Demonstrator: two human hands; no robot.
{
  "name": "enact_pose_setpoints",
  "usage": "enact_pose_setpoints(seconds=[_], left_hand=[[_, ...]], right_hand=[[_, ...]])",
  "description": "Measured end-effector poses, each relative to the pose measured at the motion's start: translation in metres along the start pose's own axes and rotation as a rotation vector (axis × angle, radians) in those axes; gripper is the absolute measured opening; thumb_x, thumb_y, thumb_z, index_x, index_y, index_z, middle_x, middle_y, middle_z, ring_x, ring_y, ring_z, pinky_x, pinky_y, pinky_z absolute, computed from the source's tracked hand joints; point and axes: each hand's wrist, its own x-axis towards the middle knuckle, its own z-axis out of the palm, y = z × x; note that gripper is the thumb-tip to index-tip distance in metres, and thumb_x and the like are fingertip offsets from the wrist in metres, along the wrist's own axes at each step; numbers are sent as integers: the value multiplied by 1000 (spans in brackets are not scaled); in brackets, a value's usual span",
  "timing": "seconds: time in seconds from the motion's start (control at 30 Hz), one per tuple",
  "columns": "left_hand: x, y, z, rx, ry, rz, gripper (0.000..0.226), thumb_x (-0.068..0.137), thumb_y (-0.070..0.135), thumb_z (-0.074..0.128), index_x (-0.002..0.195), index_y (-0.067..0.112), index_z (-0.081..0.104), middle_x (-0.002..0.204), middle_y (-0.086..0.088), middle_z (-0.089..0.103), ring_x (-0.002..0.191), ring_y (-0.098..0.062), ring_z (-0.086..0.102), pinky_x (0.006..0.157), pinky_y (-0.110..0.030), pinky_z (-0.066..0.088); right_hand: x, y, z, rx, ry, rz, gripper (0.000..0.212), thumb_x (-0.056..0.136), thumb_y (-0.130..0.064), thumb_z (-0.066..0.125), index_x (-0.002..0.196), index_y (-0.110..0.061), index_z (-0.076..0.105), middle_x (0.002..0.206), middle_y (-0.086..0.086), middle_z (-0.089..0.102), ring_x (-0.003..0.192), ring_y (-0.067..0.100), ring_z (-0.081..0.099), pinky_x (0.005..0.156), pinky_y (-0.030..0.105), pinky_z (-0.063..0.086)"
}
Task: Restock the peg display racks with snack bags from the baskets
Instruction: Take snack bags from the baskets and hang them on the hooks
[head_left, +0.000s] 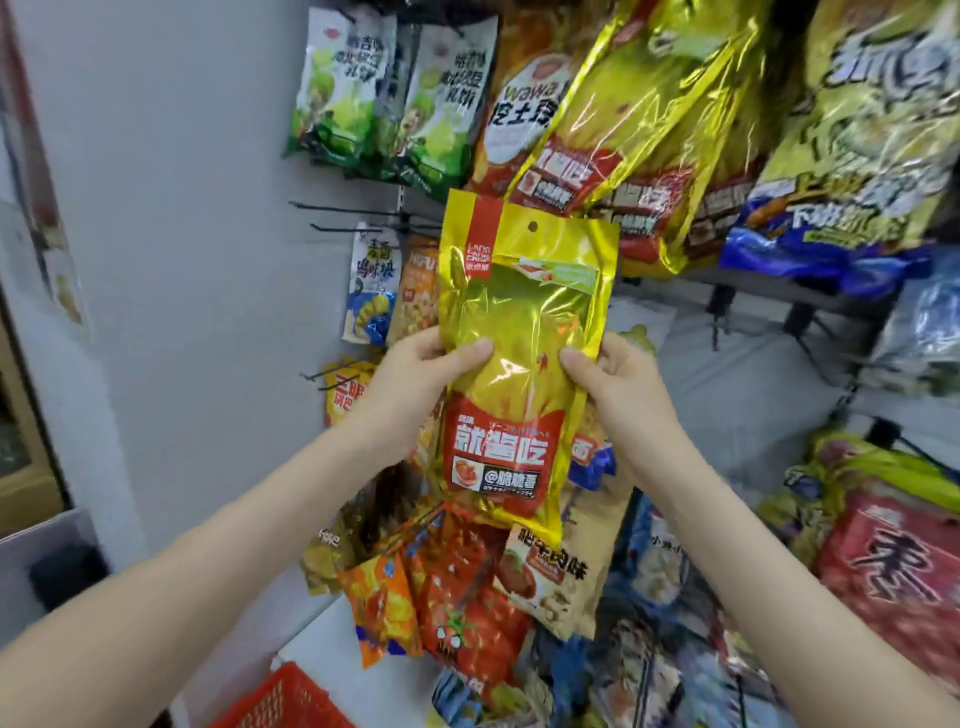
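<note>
- Bag (519, 364), gold with a red label, is held upright in front of the rack (753, 288). Its hang hole (532, 227) is at the top and not yet on any peg.
- The left hand (415, 374) grips the bag's left edge about midway, with the thumb across the front and the fingers curled behind. The right hand (613, 379) clasps the opposite edge the same way.
- Matching gold bags (639, 130) already hang just above and to the right, their lower ends near the held bag's top edge.
- Bare pegs (358, 210) jut out just left of the bag's top, under a row of green packs (363, 88).
- More packs, orange and red (457, 597), crowd the lower rack behind and below the bag.
- A corner of a red basket (291, 696) shows at the bottom edge, with its contents out of view.
- The restock looks partly done. Much of the rack is filled and this bag is raised for hanging, most likely with its gold twins, while the bare pegs still want stock.
- How many bags remain in the basket cannot be told.
</note>
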Motion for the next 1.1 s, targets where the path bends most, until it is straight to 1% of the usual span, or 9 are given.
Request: enact_pose_setpoints(seconds=[0.13,0.23,0.47,0.57,0.7,0.8,0.9,1.0,1.1], left_hand=[[14,37,18,14,-28,122,11,88,22,64,97,16,67,89,2,75,78,-13,71,63,-21,52],[26,64,27,17,-81,185,10,91,23,60,94,16,66,78,6,74,63,-5,68,51,-16,50],[77,132,41,95,-110,280,14,91,29,61,85,18,68,86,1,75,86,-20,70,84,-38,53],[106,154,45,82,-114,264,15,87,31,67,90,17,69,90,-4,75,94,-30,68,91,-43,50],[135,169,52,70,-179,240,11,89,22,66,93,12,66,74,1,74,68,-18,70,64,-29,53],[151,170,58,108,-210,217,14,85,22,70,94,12,65,78,1,74,78,-22,68,85,-43,54],[167,169,62,163,-198,188,56,66,36,77,114,9,63,111,-13,68,101,-35,64,96,-52,49],[186,164,60,212,-210,140,45,76,31,73,112,7,63,107,-16,69,98,-34,65,92,-45,52],[203,160,58,328,-198,252,37,84,23,67,118,18,52,113,-8,65,99,-26,63,92,-44,51]], right_hand=[[17,-35,-14,-8,48,-83,13,97,-12,53,104,-11,63,98,4,72,86,13,70,70,26,56],[30,-59,-25,-11,92,-131,11,97,-12,53,99,-11,64,96,9,73,87,23,70,76,40,57],[80,-114,-47,-159,166,-233,23,94,-28,59,104,-7,60,90,7,69,81,20,67,65,35,53],[106,-136,-56,-211,188,-199,56,80,-46,68,121,-10,55,111,10,66,100,28,64,88,46,52],[134,-164,-70,-145,290,-299,51,88,-30,67,129,-23,37,117,5,60,95,17,63,74,33,50],[155,-177,-77,-225,398,-381,46,89,-26,67,123,-28,37,121,3,50,102,18,55,81,36,48],[172,-185,-76,-513,443,-430,28,89,-23,65,114,-23,52,114,-3,50,93,11,49,73,30,42],[190,-184,-75,-655,427,-446,16,88,-12,63,98,-25,62,105,-3,58,74,11,51,59,26,41],[201,-177,-77,-683,424,-456,30,91,-4,55,85,-32,66,106,-2,62,92,14,55,67,22,40]])
